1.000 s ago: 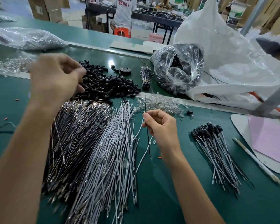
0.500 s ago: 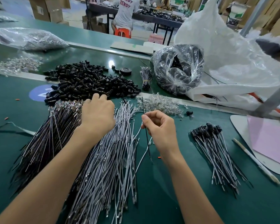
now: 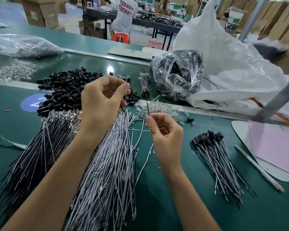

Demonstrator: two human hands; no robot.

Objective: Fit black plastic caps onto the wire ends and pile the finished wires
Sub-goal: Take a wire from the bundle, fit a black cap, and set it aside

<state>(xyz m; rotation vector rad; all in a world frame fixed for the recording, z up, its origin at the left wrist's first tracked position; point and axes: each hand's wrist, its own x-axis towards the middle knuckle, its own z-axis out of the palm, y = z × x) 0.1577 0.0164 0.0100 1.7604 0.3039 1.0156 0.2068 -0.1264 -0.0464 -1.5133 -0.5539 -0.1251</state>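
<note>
Green bench [image 3: 157, 205]; bag [image 3: 196, 72] holds black parts [image 3: 175, 69]; left hand [image 3: 100, 104] pinches white wire [image 3: 126, 95], right hand [image 3: 165, 130] black wire [image 3: 147, 108].

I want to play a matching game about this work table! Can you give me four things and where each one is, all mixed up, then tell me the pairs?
Things:
1. loose caps
2. capped wires
3. black wire
4. pen

Places:
A. pinched in the right hand
B. beside the pink paper
C. heaped beyond the left hand
D. piled to the right of the right hand

Pairs: 1-C, 2-D, 3-A, 4-B.
</note>
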